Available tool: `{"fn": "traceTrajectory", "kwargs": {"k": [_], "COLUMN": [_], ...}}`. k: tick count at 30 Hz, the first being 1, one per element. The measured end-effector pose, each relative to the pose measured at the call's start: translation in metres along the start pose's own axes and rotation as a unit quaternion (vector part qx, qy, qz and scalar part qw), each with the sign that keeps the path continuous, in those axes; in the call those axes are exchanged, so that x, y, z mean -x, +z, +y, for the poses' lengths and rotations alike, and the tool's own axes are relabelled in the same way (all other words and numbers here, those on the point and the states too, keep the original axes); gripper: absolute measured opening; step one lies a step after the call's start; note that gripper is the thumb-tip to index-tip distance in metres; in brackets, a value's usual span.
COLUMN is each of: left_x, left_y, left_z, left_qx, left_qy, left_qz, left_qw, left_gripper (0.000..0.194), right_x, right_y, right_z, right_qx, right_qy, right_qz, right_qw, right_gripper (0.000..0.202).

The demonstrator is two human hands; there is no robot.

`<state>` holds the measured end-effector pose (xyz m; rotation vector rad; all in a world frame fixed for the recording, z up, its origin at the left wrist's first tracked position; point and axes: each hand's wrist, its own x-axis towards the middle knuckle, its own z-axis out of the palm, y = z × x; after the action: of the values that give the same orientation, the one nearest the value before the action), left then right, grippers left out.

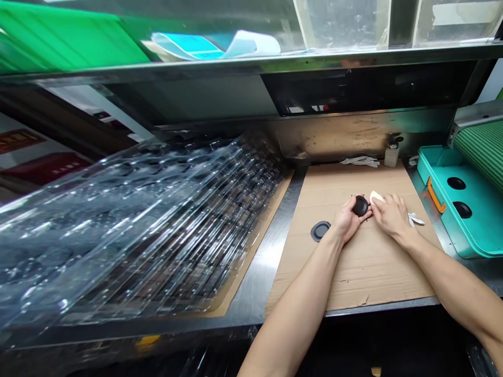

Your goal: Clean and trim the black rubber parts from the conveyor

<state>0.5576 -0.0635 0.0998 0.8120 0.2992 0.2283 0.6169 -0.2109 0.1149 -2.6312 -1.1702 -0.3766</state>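
Note:
My left hand (346, 220) grips a small round black disc (360, 206) between thumb and fingers, its face turned up. Beside it, my right hand (391, 213) is closed on a white wiping pad (376, 197), which is close to the disc's edge; whether they touch I cannot tell. Both hands are above a cardboard sheet (353, 277) on the metal bench. A dark grey ring-shaped piece (320, 231) lies on the cardboard left of my left wrist. Near my right wrist lies a small white object (416, 219), partly hidden by the hand.
Stacked clear plastic trays (157, 235) fill the bench's left side. At right stands a turquoise bin (479, 225) with two black discs (462, 210), beside a green mesh conveyor belt (483, 146). A small bottle (392, 155) and white gloves (360, 161) sit at the back, below a metal shelf (251, 65).

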Motion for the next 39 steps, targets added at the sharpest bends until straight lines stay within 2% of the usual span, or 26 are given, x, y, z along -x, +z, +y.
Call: {"fn": "traceTrajectory", "kwargs": {"k": [2, 3, 4, 6, 8, 9, 12, 17, 21, 23, 26, 28, 30, 31, 33, 35, 37, 39], "left_x": [0.002, 0.003, 0.005, 0.01, 0.014, 0.016, 0.018, 0.017, 0.017, 0.016, 0.015, 0.016, 0.022, 0.027, 0.04, 0.055, 0.067, 0.074], "left_y": [0.0, 0.0, 0.001, 0.003, 0.006, 0.007, 0.008, 0.008, 0.007, 0.008, 0.009, 0.007, -0.001, -0.009, -0.028, -0.052, -0.073, -0.087], "left_z": [-0.001, -0.002, -0.003, -0.003, -0.003, -0.003, -0.004, -0.007, -0.01, -0.011, -0.004, 0.009, 0.027, 0.038, 0.055, 0.066, 0.068, 0.062], "left_qx": [-0.128, -0.205, -0.282, -0.406, -0.473, -0.489, -0.505, -0.503, -0.488, -0.477, -0.469, -0.471, -0.472, -0.477, -0.505, -0.558, -0.617, -0.672], "left_qy": [0.111, 0.185, 0.261, 0.385, 0.457, 0.478, 0.509, 0.508, 0.495, 0.491, 0.471, 0.419, 0.352, 0.325, 0.29, 0.256, 0.2, 0.148], "left_qz": [0.019, 0.03, 0.039, 0.041, 0.028, 0.023, 0.015, 0.02, 0.016, 0.02, 0.036, 0.078, 0.152, 0.193, 0.268, 0.317, 0.331, 0.314], "left_qw": [0.985, 0.961, 0.923, 0.828, 0.753, 0.729, 0.697, 0.699, 0.718, 0.728, 0.746, 0.772, 0.794, 0.793, 0.768, 0.723, 0.685, 0.654], "left_gripper": [0.043, 0.055, 0.066, 0.083, 0.09, 0.091, 0.092, 0.092, 0.086, 0.074, 0.039, 0.031, 0.039, 0.043, 0.046, 0.043, 0.038, 0.033], "right_x": [-0.002, -0.003, -0.003, -0.002, -0.002, -0.002, -0.002, -0.003, -0.003, -0.004, -0.004, -0.005, -0.005, -0.005, -0.005, -0.005, -0.005, -0.005], "right_y": [0.002, 0.003, 0.003, 0.005, 0.006, 0.006, 0.007, 0.004, 0.002, 0.002, 0.004, 0.006, 0.007, 0.008, 0.009, 0.01, 0.01, 0.01], "right_z": [0.01, 0.015, 0.018, 0.021, 0.021, 0.021, 0.022, 0.024, 0.023, 0.023, 0.024, 0.026, 0.027, 0.027, 0.025, 0.023, 0.021, 0.019], "right_qx": [0.013, 0.01, 0.005, -0.002, -0.004, -0.006, -0.013, -0.017, -0.013, -0.015, -0.016, -0.017, -0.02, -0.023, -0.025, -0.025, -0.024, -0.023], "right_qy": [0.026, 0.022, 0.016, 0.006, 0.006, 0.006, 0.007, 0.01, 0.012, 0.011, 0.011, 0.009, 0.008, 0.009, 0.012, 0.013, 0.015, 0.018], "right_qz": [-0.017, -0.024, -0.028, -0.031, -0.029, -0.027, -0.024, -0.032, -0.04, -0.038, -0.034, -0.031, -0.03, -0.031, -0.033, -0.038, -0.045, -0.051], "right_qw": [0.999, 0.999, 0.999, 0.999, 1.0, 1.0, 1.0, 0.999, 0.999, 0.999, 0.999, 0.999, 0.999, 0.999, 0.999, 0.999, 0.999, 0.998], "right_gripper": [0.037, 0.037, 0.036, 0.035, 0.034, 0.034, 0.033, 0.033, 0.034, 0.035, 0.034, 0.035, 0.034, 0.034, 0.034, 0.034, 0.034, 0.034]}}
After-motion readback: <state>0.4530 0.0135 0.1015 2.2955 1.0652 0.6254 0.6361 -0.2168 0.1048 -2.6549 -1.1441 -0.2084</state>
